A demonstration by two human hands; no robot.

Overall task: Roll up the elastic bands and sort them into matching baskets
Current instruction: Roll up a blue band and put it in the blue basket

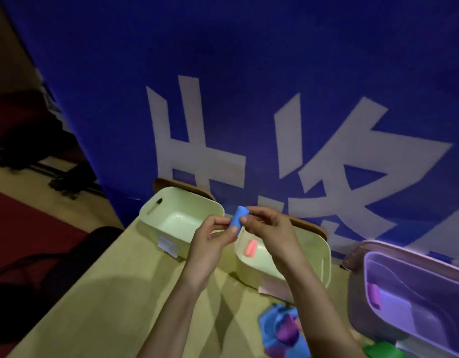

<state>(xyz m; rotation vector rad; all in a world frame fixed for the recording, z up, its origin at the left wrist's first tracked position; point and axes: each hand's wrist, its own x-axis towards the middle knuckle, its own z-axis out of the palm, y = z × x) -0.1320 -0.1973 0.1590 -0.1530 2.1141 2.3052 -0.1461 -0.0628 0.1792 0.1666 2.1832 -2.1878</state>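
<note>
— Blue rolled elastic band (238, 220): where is it?

— In the air, above the gap between the two cream plastic baskets. Both hands hold it. The left hand (210, 239) has its grip clamped on the lower end, thumb in front. The right hand (271, 232) pinches the right side with its fingertips.

— What lies under it?

— The left cream basket (145, 211), with a white label (167, 244) on its near wall. The middle cream basket (324, 257) holds a pink rolled band (250, 248). The right hand and forearm cover much of that basket's left part.

— And further right?

— A clear lilac plastic tub (357, 306), with a purple rolled band (373, 295) at its left wall. Near the right forearm lies a loose heap of blue and purple bands (282, 329), and a green piece (380, 351) shows at the lower edge; it is too blurred to tell what it is.

— Behind all this?

— A blue cloth banner with large white characters (249, 99) hangs just behind the baskets. All stand on the tan tabletop (107, 293).
</note>
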